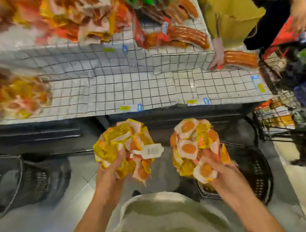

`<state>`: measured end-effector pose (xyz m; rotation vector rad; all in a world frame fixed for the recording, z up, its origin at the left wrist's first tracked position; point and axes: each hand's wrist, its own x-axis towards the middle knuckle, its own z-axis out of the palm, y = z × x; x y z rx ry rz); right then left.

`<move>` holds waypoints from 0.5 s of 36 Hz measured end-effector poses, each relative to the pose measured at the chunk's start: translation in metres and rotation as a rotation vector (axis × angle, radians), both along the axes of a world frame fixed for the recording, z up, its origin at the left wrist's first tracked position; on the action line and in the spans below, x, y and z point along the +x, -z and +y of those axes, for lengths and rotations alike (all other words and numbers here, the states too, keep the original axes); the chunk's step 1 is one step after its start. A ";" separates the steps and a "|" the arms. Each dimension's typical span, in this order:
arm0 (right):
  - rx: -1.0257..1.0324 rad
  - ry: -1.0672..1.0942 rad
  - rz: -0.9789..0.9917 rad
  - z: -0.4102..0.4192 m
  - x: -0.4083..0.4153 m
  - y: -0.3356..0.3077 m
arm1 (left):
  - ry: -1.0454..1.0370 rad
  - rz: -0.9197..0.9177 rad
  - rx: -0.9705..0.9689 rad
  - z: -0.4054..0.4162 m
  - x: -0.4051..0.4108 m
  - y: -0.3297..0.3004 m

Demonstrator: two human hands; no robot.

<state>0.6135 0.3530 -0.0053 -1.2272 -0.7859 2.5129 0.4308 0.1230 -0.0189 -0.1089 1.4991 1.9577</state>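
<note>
My left hand (110,173) grips a bundle of yellow-and-orange sausage packets (126,144) with a white barcode label on it. My right hand (219,167) grips a second bundle of the same packets (192,141), their round orange ends facing up. Both bundles hang in front of my chest, just short of the chilled shelf's front edge (146,104). A black shopping basket (257,171) stands on the floor below my right hand.
The shelf has white grid-lined tiers, with heaps of similar packets at the left (13,98) and long sausages (189,34) at the back right. A person in a yellow coat (229,9) holds a sausage pack (239,58) there. A loaded wire trolley (297,109) stands right.
</note>
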 end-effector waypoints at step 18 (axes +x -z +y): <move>0.058 -0.510 0.100 -0.182 -0.192 -0.013 | -0.575 0.068 -0.010 -0.253 -0.046 -0.024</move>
